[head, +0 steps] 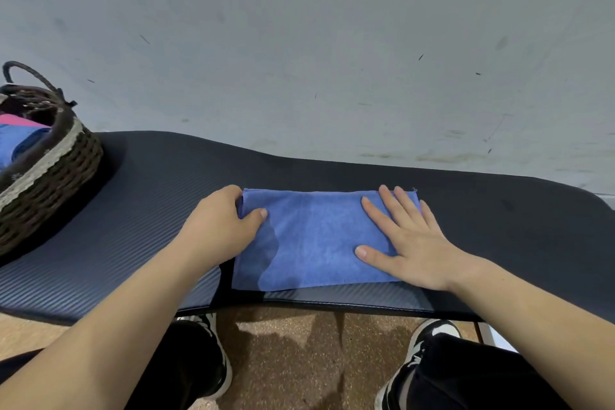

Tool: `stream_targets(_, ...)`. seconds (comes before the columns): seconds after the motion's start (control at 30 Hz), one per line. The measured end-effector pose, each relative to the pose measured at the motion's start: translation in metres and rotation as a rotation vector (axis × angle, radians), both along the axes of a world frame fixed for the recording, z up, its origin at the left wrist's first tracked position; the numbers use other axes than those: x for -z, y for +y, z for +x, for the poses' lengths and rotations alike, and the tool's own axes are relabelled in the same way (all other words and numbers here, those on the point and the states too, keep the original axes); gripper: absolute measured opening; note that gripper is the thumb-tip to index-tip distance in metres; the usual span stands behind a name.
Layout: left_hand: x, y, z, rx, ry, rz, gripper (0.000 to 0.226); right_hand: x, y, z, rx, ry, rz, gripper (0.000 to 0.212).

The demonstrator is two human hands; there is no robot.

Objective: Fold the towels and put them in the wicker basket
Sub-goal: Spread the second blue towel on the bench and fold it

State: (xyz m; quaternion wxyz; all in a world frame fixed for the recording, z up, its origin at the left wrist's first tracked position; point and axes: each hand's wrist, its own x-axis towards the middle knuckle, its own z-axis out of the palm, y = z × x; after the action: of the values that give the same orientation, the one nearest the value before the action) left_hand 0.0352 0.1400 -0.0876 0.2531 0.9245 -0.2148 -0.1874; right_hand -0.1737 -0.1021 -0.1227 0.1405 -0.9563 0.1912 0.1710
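Observation:
A blue towel (316,236), folded into a wide rectangle, lies flat on the dark ribbed mat (139,210) near its front edge. My left hand (219,226) pinches the towel's left edge, thumb on top and fingers tucked under. My right hand (409,240) lies flat on the towel's right end with fingers spread, pressing it down. The brown wicker basket (50,173) stands at the far left of the mat, cut by the frame edge. Inside it I see folded pink and blue towels (20,136).
A grey wall (299,43) rises right behind the mat. Below the mat's front edge are my knees in dark trousers, black-and-white shoes (429,339), and a brown speckled floor (289,353). The basket has a dark looped handle (26,71).

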Motion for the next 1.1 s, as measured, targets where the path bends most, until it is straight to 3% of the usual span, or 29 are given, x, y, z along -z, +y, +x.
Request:
stream_targets(0.2,-0.020,0.013,0.007,-0.089,-0.056,-0.107,0.030,-0.010,0.032,-0.001,0.049,-0.034,0.142,0.088)
stream_targets(0.33,-0.044,0.003,0.001,-0.126,0.084,-0.237,0.023,-0.020,0.026,0.000,0.129,-0.351,0.227,0.077)
stream_targets(0.4,-0.054,-0.012,-0.012,-0.087,0.191,-0.308,0.024,-0.022,0.012,0.000,0.202,-0.464,0.217,0.065)
stream_targets(0.53,-0.057,-0.054,-0.049,0.021,0.326,-0.371,0.024,-0.023,0.000,-0.003,0.393,-0.536,0.279,0.014)
stream_targets(0.6,-0.052,-0.075,-0.066,0.068,0.357,-0.363,0.022,-0.023,-0.003,-0.004,0.437,-0.541,0.267,0.008)
stream_targets(0.77,-0.034,-0.112,-0.097,0.190,0.336,-0.335,0.021,-0.023,-0.019,-0.007,0.559,-0.542,0.384,0.019)
stream_targets(0.9,-0.014,-0.121,-0.108,0.266,0.396,-0.248,0.021,-0.024,-0.020,-0.007,0.615,-0.521,0.592,0.035)
stream_targets(1.0,-0.011,-0.118,-0.109,0.321,0.457,-0.175,0.033,-0.023,-0.022,-0.006,0.637,-0.478,0.598,0.041)
stream_targets(1.1,-0.021,-0.109,-0.099,0.301,0.399,-0.250,0.024,-0.024,-0.022,-0.002,0.681,-0.481,0.506,0.049)
